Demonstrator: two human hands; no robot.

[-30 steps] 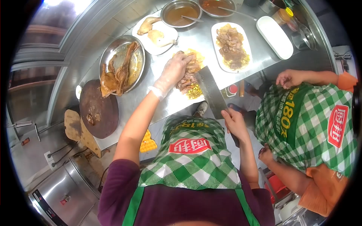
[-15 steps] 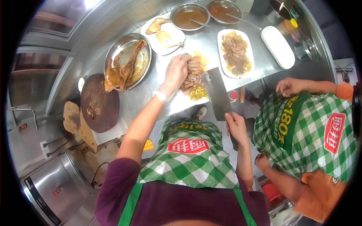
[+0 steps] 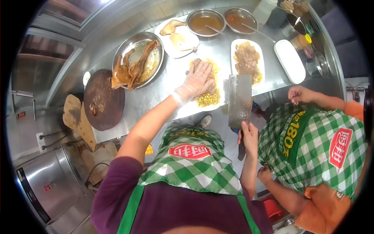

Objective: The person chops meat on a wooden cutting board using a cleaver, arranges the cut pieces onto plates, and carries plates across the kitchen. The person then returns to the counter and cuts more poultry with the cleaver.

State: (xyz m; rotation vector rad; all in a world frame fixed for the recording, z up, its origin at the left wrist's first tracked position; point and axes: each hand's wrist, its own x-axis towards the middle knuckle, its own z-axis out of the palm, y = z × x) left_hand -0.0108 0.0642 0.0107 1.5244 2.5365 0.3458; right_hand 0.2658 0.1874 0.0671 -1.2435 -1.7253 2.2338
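My left hand (image 3: 198,81), in a clear plastic glove, lies flat with fingers stretched over sliced meat on a white plate. The palm covers most of the slices, and chopped yellow food (image 3: 209,98) shows along the plate's near side. In my right hand (image 3: 249,135) is a cleaver (image 3: 240,97), gripped by its dark handle. Its broad blade points away from me, to the right of the plate and in front of a second oval plate of sliced meat (image 3: 247,56).
Left on the steel counter are a round chopping board (image 3: 104,99) and a metal pan with browned poultry pieces (image 3: 138,64). Behind stand a plate of pale poultry legs (image 3: 178,41) and two sauce bowls (image 3: 205,24). White oval dishes (image 3: 290,62) lie right, near a co-worker's hand (image 3: 300,94).
My left hand has gone from fingers bunched at the meat's edge to lying flat across it. The cleaver has swung away from the plate to the right and now points straighter ahead.
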